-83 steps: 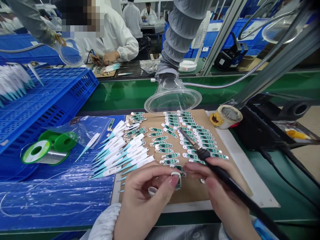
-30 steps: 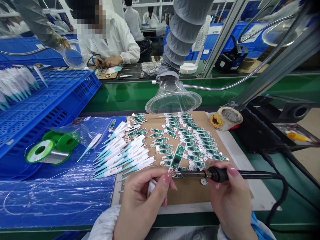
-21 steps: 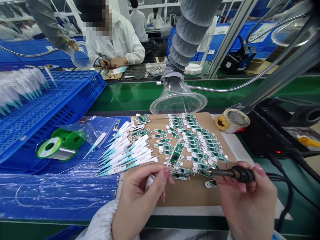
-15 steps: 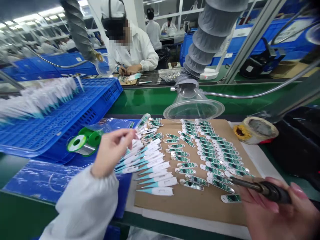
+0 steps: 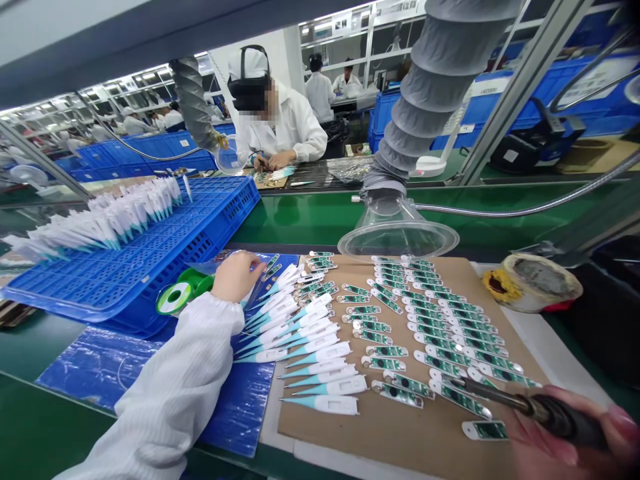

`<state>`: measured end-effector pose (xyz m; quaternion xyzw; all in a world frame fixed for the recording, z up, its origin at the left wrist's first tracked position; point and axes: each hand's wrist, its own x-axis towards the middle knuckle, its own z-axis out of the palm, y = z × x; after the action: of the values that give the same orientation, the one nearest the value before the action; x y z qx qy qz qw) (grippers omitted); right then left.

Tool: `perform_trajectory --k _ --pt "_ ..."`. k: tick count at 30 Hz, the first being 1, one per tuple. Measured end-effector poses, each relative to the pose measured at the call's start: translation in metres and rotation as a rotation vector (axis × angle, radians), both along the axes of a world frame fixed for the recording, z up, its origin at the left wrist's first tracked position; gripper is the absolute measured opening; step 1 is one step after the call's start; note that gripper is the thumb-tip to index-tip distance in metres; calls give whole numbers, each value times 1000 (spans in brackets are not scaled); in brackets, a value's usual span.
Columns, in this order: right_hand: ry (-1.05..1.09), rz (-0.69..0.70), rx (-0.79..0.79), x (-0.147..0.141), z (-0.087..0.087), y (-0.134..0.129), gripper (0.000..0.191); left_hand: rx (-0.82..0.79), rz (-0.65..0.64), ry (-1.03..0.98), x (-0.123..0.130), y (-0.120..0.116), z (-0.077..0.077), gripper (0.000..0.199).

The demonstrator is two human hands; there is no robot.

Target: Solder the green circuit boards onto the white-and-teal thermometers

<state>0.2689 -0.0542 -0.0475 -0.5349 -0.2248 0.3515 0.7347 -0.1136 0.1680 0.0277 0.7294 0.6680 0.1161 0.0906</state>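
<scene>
Off goes the left hand (image 5: pixel 236 277), across from the cardboard (image 5: pixel 360 440) to the blue sheet (image 5: pixel 240 413), fingers half-curled beside two small boards (image 5: pixel 273 271); whether it grips anything, can't tell. Closed round the soldering iron (image 5: pixel 570 417), the right hand (image 5: pixel 547 460) has its tip low over circuit boards (image 5: pixel 440 364) at near right: a dip could scorch one, a sleeve (image 5: pixel 200 353) drag could scatter the thermometers (image 5: pixel 333 404).
</scene>
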Motion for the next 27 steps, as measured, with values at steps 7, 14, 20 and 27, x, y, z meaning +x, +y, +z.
perform_trajectory --k 7,14,20,27 --pt "-48 -40 56 -14 18 6 30 38 -250 -7 69 33 0 27" --pt "-58 -135 34 -14 30 1 26 38 -307 -323 79 61 -29 28" --pt "54 -259 -46 -24 40 7 28 291 -141 -854 37 51 -3 28" --pt "-42 -50 50 -28 35 11 38 478 -72 -1306 17 19 44 31"
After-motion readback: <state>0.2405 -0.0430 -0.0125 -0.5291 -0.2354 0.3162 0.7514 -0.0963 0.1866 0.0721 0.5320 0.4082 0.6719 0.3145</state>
